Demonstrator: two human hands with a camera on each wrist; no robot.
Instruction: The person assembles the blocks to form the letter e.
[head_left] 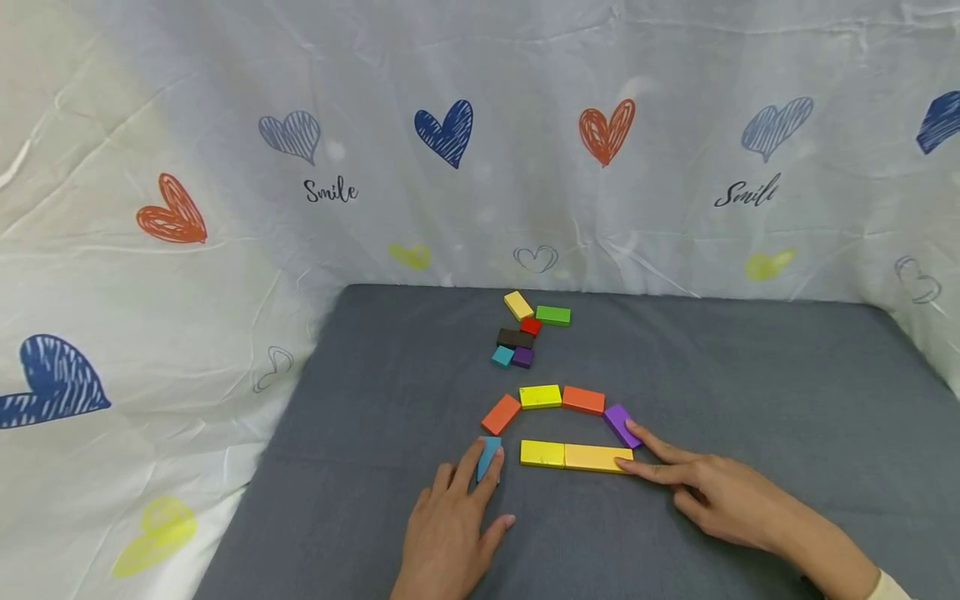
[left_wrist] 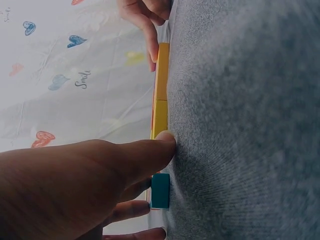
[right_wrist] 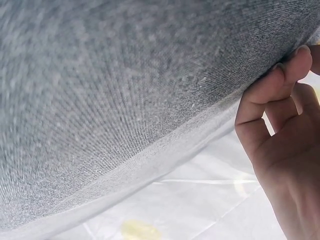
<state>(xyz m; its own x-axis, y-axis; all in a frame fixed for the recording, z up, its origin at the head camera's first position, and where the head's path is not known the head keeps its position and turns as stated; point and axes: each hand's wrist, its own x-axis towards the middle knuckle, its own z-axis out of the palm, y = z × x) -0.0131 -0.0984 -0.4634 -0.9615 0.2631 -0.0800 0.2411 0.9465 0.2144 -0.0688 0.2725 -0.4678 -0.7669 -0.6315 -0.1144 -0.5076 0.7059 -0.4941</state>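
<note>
L grip [head_left: 451,527] touches blue blk [head_left: 489,451], R grip [head_left: 716,493] purple blk [head_left: 620,423]

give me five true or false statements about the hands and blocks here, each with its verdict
1. The left hand touches a blue block. True.
2. The right hand touches a purple block and an amber block. True.
3. The amber block stands upright on its end. False: it lies down, end to end with a yellow block.
4. The two orange blocks touch each other. False: another yellow block lies between them.
5. A green block lies farther from the person than both hands. True.
</note>
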